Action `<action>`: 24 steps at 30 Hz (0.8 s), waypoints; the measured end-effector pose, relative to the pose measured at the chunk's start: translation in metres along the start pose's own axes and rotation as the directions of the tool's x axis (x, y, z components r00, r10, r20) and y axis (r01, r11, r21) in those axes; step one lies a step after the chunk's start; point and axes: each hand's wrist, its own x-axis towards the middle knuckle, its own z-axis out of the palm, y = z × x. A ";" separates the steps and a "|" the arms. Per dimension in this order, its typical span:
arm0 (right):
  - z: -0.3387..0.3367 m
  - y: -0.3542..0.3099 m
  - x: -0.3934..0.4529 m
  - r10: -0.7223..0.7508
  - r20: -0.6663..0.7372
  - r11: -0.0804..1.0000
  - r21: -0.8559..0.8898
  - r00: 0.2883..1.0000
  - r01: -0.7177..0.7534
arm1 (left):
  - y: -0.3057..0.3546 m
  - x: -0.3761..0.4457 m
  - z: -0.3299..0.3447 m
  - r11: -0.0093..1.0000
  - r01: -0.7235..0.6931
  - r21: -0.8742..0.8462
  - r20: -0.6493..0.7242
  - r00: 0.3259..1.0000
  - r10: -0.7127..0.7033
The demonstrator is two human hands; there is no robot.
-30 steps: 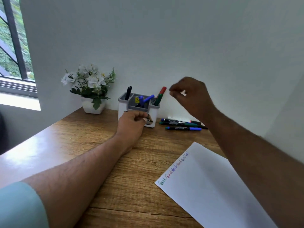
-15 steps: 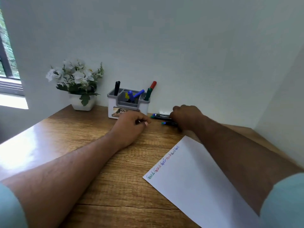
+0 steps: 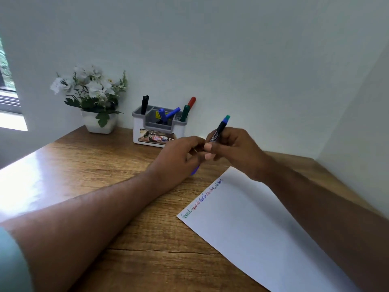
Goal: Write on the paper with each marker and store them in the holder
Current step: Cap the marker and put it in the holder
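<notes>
Nearest, below and to the right of the fingers: white paper (image 3: pixel 263 232) lying flat on the wooden worktop (image 3: pixel 105 165), with one short row of green, red and blue writing along its top edge.

Just past the paper: both hands meeting over the worktop. Right hand (image 3: pixel 233 148) curled around a marker (image 3: pixel 219 130), fingers (image 3: pixel 210 147) pinching its dark barrel low down. Marker tilted, blue-green end poking up above the fingers. Left hand (image 3: pixel 179 159) touching the right one, fingers bent in toward the marker's lower end. Cannot tell if the left fingers grip anything. A bit of blue (image 3: pixel 194 170) peeking out under the left hand, too hidden to name.

Farther back, beyond the left fingers, near the wall: grey and white holder (image 3: pixel 155 131) on the worktop. Inside it, a black marker (image 3: pixel 144 104) on the left, two blue markers (image 3: pixel 168 114) in the middle, a green marker (image 3: pixel 185 112) and a red marker (image 3: pixel 191 101) on the right.

Left of the holder: white flowers in a white pot (image 3: pixel 99 123).
</notes>
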 end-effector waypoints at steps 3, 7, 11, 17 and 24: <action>0.005 0.006 -0.006 0.036 -0.056 0.998 0.058 0.998 -0.033 | -0.001 0.000 -0.002 1.000 0.022 -0.007 -0.018 1.000 -0.022; 0.007 0.006 -0.009 0.079 -0.091 0.973 0.225 0.993 -0.057 | -0.002 0.001 -0.002 0.996 0.046 -0.074 0.001 0.999 -0.046; 0.004 0.009 -0.015 0.104 -0.084 0.944 0.323 0.991 -0.072 | 0.001 0.003 0.000 0.986 0.065 -0.152 0.046 0.997 -0.059; -0.022 0.001 -0.012 0.257 -0.295 0.808 0.588 0.920 -0.038 | 0.004 0.000 0.003 0.948 0.202 -0.246 0.150 0.974 -0.169; -0.031 0.014 -0.026 0.267 -0.368 0.884 0.462 0.891 -0.074 | 0.007 -0.001 0.003 0.935 0.310 -0.169 0.158 0.945 -0.285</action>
